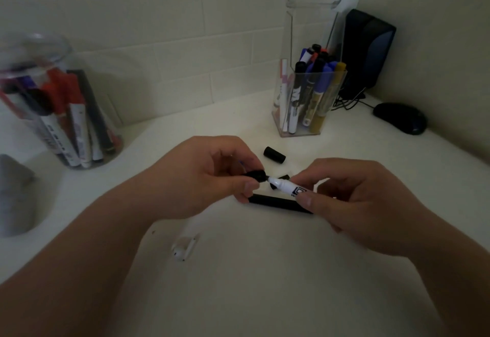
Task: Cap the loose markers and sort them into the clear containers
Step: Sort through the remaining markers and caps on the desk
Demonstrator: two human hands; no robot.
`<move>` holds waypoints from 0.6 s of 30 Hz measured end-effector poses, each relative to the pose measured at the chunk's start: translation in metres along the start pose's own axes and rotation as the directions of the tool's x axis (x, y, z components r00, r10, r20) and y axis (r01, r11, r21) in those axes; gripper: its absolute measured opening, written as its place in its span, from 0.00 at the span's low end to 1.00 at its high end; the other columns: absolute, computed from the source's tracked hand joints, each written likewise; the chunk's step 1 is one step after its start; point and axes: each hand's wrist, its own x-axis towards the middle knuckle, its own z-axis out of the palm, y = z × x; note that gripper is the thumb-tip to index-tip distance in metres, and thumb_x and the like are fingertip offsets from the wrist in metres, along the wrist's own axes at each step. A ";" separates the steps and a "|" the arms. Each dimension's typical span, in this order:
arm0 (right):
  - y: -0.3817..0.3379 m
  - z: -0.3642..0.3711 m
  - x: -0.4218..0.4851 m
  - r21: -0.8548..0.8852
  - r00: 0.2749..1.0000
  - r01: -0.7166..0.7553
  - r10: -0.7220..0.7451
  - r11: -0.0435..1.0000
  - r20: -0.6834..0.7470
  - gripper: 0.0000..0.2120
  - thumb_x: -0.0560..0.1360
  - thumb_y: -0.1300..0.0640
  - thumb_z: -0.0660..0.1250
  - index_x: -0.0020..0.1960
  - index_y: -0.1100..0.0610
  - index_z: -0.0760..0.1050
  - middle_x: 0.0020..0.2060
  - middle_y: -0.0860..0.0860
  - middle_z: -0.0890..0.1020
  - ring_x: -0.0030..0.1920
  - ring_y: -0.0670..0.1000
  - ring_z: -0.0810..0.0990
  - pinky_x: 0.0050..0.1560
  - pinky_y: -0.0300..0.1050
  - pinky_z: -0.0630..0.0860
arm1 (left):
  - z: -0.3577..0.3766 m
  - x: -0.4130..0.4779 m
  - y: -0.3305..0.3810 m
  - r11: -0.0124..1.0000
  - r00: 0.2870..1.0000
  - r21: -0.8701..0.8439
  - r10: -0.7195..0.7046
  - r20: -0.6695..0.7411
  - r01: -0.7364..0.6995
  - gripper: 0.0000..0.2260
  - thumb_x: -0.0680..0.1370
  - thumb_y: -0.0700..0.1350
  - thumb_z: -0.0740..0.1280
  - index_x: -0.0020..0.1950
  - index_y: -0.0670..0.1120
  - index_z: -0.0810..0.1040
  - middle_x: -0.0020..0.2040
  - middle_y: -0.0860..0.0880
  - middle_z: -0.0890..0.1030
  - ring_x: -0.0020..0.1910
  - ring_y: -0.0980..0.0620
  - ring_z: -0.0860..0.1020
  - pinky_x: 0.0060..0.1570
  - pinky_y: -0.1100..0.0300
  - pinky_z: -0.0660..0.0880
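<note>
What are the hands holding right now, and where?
Left hand pinches a black marker cap by its sides; right hand pinches the white-barrelled marker mid-barrel.

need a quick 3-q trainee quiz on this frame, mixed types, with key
1. True or false: the black cap in the left hand is fully seated on the white marker.
2. Which hand holds the white marker? A) left B) right
3. Fill in: the loose cap on the table beyond the hands lies nearest the ____ clear container.
Key: 1 false; 2 B, the right hand; 3 square container.
</note>
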 end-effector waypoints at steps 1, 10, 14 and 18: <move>0.001 0.000 0.000 -0.025 1.000 0.018 -0.018 1.000 0.010 0.09 0.73 0.58 0.73 0.50 0.46 0.85 0.37 0.45 0.81 0.28 0.48 0.74 0.29 0.38 0.70 | 0.001 0.000 -0.001 1.000 1.000 0.008 0.011 0.007 -0.011 0.07 0.74 0.40 0.76 0.50 0.47 0.82 0.42 0.44 0.84 0.41 0.43 0.85 0.52 0.41 0.81; 0.002 -0.003 -0.002 -0.298 0.970 0.212 -0.237 0.931 -0.051 0.10 0.74 0.57 0.72 0.54 0.48 0.82 0.41 0.41 0.79 0.40 0.48 0.78 0.38 0.32 0.70 | 0.024 0.005 0.005 0.967 0.995 -0.254 -0.020 -0.103 -0.007 0.08 0.70 0.43 0.73 0.47 0.44 0.85 0.35 0.43 0.83 0.30 0.48 0.80 0.37 0.58 0.79; 0.001 -0.001 -0.002 -0.405 0.940 0.259 -0.324 0.877 -0.102 0.11 0.75 0.56 0.71 0.57 0.53 0.82 0.43 0.45 0.80 0.41 0.45 0.78 0.41 0.34 0.73 | 0.032 0.005 0.007 0.980 0.993 -0.199 0.007 -0.121 -0.031 0.10 0.73 0.47 0.67 0.49 0.43 0.83 0.29 0.48 0.79 0.25 0.50 0.76 0.32 0.64 0.73; 0.002 0.005 -0.003 -0.436 0.919 0.311 -0.383 0.845 -0.088 0.11 0.78 0.54 0.68 0.60 0.52 0.80 0.45 0.48 0.80 0.42 0.47 0.78 0.39 0.46 0.76 | 0.030 0.004 0.007 0.976 0.994 -0.206 0.058 -0.095 -0.077 0.08 0.73 0.44 0.68 0.49 0.42 0.82 0.32 0.46 0.81 0.24 0.50 0.77 0.33 0.60 0.76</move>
